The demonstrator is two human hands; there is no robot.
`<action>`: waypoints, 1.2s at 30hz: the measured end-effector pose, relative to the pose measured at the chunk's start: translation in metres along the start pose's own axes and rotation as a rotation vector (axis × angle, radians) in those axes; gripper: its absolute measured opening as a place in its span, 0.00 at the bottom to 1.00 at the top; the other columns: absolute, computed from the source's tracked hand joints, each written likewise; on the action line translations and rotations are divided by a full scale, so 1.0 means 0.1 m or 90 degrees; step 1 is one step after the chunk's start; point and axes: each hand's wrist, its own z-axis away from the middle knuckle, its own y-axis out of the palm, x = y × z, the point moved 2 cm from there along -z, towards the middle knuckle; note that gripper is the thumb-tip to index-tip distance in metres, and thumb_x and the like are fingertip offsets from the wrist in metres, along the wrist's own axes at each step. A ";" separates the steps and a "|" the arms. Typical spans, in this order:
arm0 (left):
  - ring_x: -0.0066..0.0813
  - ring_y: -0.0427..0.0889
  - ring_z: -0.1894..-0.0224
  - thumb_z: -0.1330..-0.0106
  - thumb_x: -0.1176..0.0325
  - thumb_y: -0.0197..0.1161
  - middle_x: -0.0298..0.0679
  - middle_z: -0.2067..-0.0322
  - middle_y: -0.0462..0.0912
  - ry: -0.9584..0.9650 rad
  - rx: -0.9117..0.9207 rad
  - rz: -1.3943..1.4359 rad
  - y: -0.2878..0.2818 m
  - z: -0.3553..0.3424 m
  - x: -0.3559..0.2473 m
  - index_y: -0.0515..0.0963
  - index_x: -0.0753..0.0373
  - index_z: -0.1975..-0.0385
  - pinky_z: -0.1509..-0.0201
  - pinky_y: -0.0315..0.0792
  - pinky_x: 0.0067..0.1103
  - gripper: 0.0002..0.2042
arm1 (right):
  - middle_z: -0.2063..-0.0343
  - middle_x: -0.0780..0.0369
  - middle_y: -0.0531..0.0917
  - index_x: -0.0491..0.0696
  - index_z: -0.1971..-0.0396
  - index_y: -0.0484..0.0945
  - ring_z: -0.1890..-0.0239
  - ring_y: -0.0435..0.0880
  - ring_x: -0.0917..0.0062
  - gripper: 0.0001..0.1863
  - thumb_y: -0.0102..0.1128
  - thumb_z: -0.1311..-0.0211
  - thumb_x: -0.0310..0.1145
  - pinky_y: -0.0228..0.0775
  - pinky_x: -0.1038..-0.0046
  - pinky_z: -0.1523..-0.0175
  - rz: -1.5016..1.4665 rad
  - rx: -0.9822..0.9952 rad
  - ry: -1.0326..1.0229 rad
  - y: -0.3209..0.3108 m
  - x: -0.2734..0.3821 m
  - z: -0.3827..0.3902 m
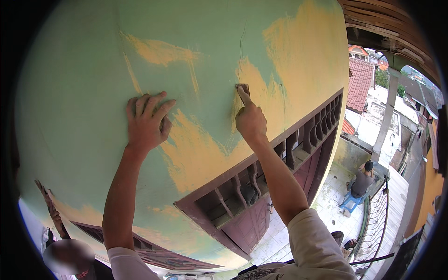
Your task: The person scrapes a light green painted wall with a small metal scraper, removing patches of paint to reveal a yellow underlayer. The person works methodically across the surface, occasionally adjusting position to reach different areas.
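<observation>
My hands are apart. My left hand (147,122) rests with fingers spread on the green wall (74,102); my right hand (252,122) is clamped on a dark tool (242,86) against the wall, beside a yellow patch (257,77), just below a crack (240,53).

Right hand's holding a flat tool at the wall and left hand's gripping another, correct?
Not quite: the head view shows the left hand spread against the wall, with nothing visible in it. The right hand holds a flat tool there.
</observation>
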 end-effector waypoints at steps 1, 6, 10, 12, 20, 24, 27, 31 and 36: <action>0.39 0.73 0.36 0.40 0.69 0.68 0.30 0.37 0.79 0.001 0.015 0.012 -0.03 0.01 0.00 0.82 0.45 0.40 0.26 0.62 0.51 0.25 | 0.56 0.43 0.90 0.64 0.22 0.70 0.54 0.90 0.43 0.39 0.50 0.33 0.21 0.82 0.48 0.44 0.011 0.017 -0.022 0.28 -0.28 0.29; 0.39 0.73 0.37 0.39 0.70 0.68 0.29 0.37 0.78 0.017 0.053 0.007 -0.11 0.08 0.20 0.81 0.44 0.36 0.26 0.62 0.50 0.28 | 0.55 0.44 0.90 0.65 0.23 0.71 0.53 0.90 0.45 0.39 0.49 0.33 0.20 0.83 0.48 0.45 -0.068 -0.011 -0.039 0.37 -0.25 0.13; 0.39 0.73 0.37 0.39 0.70 0.67 0.30 0.37 0.78 0.047 0.046 0.025 -0.21 -0.04 0.33 0.80 0.44 0.35 0.26 0.62 0.50 0.28 | 0.64 0.45 0.90 0.65 0.22 0.69 0.58 0.91 0.46 0.38 0.50 0.31 0.24 0.84 0.47 0.48 -0.040 -0.081 -0.062 -0.21 0.22 -0.41; 0.39 0.72 0.36 0.39 0.70 0.67 0.30 0.37 0.77 0.043 0.064 0.006 -0.22 0.01 0.37 0.80 0.44 0.35 0.26 0.63 0.49 0.28 | 0.50 0.45 0.89 0.65 0.21 0.69 0.51 0.90 0.46 0.41 0.50 0.34 0.21 0.83 0.48 0.44 -0.005 0.059 0.006 0.08 0.05 0.13; 0.39 0.72 0.37 0.40 0.69 0.67 0.31 0.37 0.76 0.060 0.006 0.004 -0.10 -0.12 0.31 0.80 0.44 0.36 0.27 0.64 0.50 0.28 | 0.62 0.44 0.90 0.66 0.22 0.70 0.58 0.91 0.46 0.37 0.51 0.30 0.25 0.84 0.47 0.48 -0.023 -0.142 -0.085 -0.24 0.24 -0.68; 0.39 0.71 0.37 0.41 0.68 0.67 0.31 0.37 0.76 0.052 0.047 0.017 -0.20 -0.01 0.40 0.80 0.44 0.36 0.27 0.64 0.50 0.29 | 0.59 0.46 0.91 0.61 0.22 0.69 0.58 0.92 0.48 0.37 0.49 0.31 0.22 0.85 0.50 0.49 0.015 -0.036 -0.054 0.07 0.11 -0.04; 0.39 0.72 0.38 0.40 0.68 0.67 0.31 0.37 0.76 0.062 0.016 -0.018 -0.11 0.01 0.31 0.80 0.43 0.36 0.28 0.64 0.50 0.29 | 0.64 0.48 0.91 0.61 0.22 0.70 0.60 0.93 0.50 0.36 0.50 0.30 0.22 0.87 0.53 0.52 0.038 -0.423 -0.391 0.68 -0.53 0.24; 0.38 0.72 0.38 0.40 0.68 0.68 0.31 0.37 0.76 0.052 0.015 -0.007 -0.12 -0.07 0.30 0.80 0.43 0.36 0.28 0.63 0.50 0.28 | 0.66 0.49 0.90 0.62 0.23 0.71 0.62 0.92 0.51 0.36 0.52 0.30 0.23 0.86 0.52 0.55 0.016 -0.144 -0.079 -0.21 0.36 -0.50; 0.38 0.73 0.39 0.40 0.67 0.67 0.30 0.39 0.78 0.044 0.026 -0.017 -0.21 0.04 0.34 0.80 0.43 0.36 0.28 0.63 0.51 0.28 | 0.64 0.47 0.91 0.61 0.22 0.71 0.61 0.93 0.52 0.38 0.50 0.33 0.20 0.86 0.50 0.51 0.035 0.026 -0.042 0.31 0.00 0.35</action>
